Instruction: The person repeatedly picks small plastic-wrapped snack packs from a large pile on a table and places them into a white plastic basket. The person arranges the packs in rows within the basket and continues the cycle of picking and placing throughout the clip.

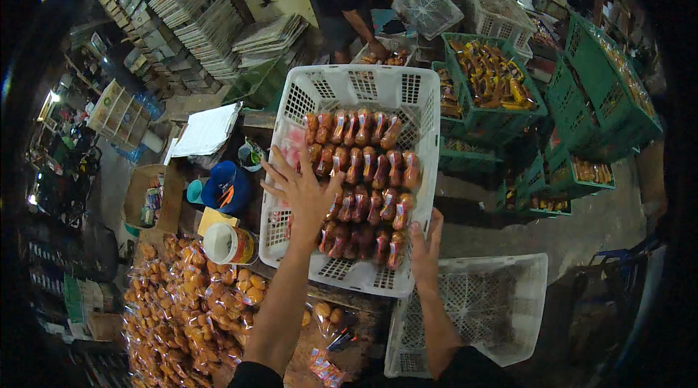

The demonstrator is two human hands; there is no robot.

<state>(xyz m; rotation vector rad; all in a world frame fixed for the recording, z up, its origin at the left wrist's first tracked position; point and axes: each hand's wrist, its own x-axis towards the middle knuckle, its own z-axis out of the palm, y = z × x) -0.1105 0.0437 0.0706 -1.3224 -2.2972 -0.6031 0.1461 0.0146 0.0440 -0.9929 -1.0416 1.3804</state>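
Note:
A white plastic crate [357, 73] stands before me on a wooden table, with several rows of packaged round buns [362, 164] inside, each pack bearing a printed label. My left hand [305, 194] is spread over the crate's left part, its fingers apart and holding nothing. Some of the packs lie partly hidden behind it. At the crate's right rim, my right hand [425, 249] has its thumb over the edge and its fingers along the outside. Pinkish-red patches show inside the crate by my left fingers.
A heap of bagged buns [185, 306] covers the table's left side, near a white bucket [221, 243] and a blue container [226, 186]. An empty crate [474, 301] sits at lower right. Green crates [496, 126] of packaged goods stand at right. A co-worker's hand [377, 50] reaches into another crate.

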